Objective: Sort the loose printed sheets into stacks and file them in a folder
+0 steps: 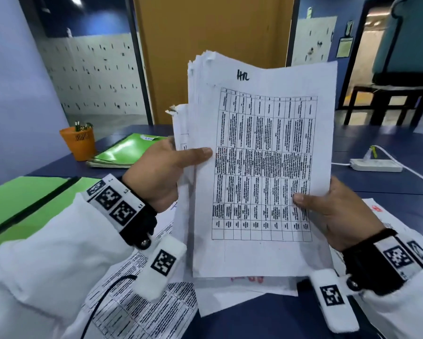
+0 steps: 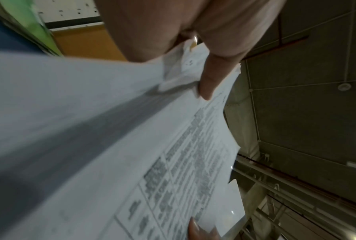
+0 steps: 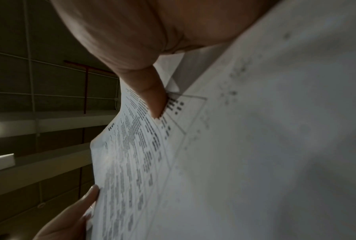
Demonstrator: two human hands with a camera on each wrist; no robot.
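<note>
A thick stack of printed sheets (image 1: 261, 167) stands upright above the table, its top page a black table grid with a handwritten mark. My left hand (image 1: 161, 167) grips the stack's left edge, thumb across the front. My right hand (image 1: 332, 211) holds the lower right edge, thumb on the grid. The left wrist view shows the thumb of my left hand (image 2: 212, 78) pressed on the stack (image 2: 132, 146). The right wrist view shows the thumb of my right hand (image 3: 152, 97) on the page (image 3: 234, 146). More loose printed sheets (image 1: 141, 309) lie flat under my arms. A green folder (image 1: 22, 201) lies open at the left.
A pile of green folders (image 1: 124, 150) and an orange pen cup (image 1: 79, 141) sit at the back left of the dark blue table (image 1: 377, 148). A white power strip (image 1: 374, 165) with its cable lies at the right. A sheet with red writing (image 1: 377, 211) lies under my right wrist.
</note>
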